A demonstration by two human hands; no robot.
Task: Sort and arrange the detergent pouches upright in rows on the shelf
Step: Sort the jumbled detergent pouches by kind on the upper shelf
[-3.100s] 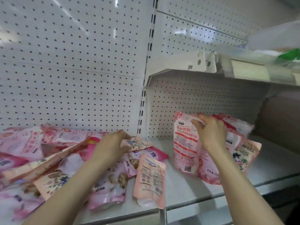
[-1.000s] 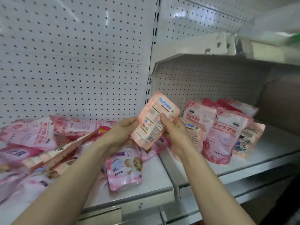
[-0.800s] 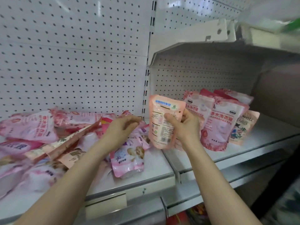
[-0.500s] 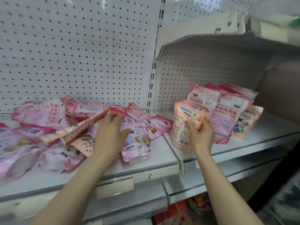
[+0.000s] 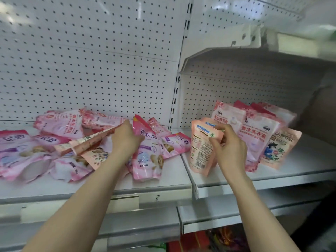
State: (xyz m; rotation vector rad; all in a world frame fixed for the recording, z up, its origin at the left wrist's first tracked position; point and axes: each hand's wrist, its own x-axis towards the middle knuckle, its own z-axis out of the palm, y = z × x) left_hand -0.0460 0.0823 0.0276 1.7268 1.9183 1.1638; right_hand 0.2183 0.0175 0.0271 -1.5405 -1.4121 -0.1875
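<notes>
Pinching peach pouch (image 5: 200,153), right fingers (image 5: 218,143) curled

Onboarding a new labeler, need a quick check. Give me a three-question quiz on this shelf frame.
1. True or false: the right hand holds the pale pouch upright at the right shelf section.
2. The left-section pouches are: A standing in rows; B lying in a loose heap; C hung on pegs.
3. Fill in: the bright pink pouch is gripped at its top by the ___ hand.
Key: 1 true; 2 B; 3 left hand.
</notes>
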